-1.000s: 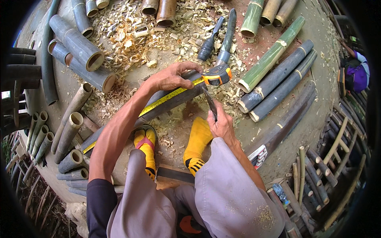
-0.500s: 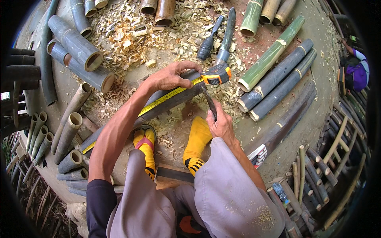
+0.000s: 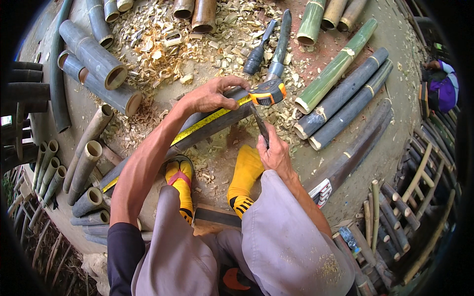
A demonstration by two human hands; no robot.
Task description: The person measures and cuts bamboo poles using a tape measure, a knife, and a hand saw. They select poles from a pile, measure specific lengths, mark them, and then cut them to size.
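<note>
The left hand (image 3: 210,96) pinned the tape measure (image 3: 266,92) flat along the bamboo strip (image 3: 207,129) (keeping it taut), while the right hand (image 3: 274,153) gripped a knife (image 3: 259,126) at the tape's end.

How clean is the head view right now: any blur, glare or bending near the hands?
Head view: even daylight, soft shadows, no glare; left hand, yellow tape measure and right hand look sharp at centre; fisheye bends the bamboo poles toward the rim, and black vignette cuts the corners.
</note>
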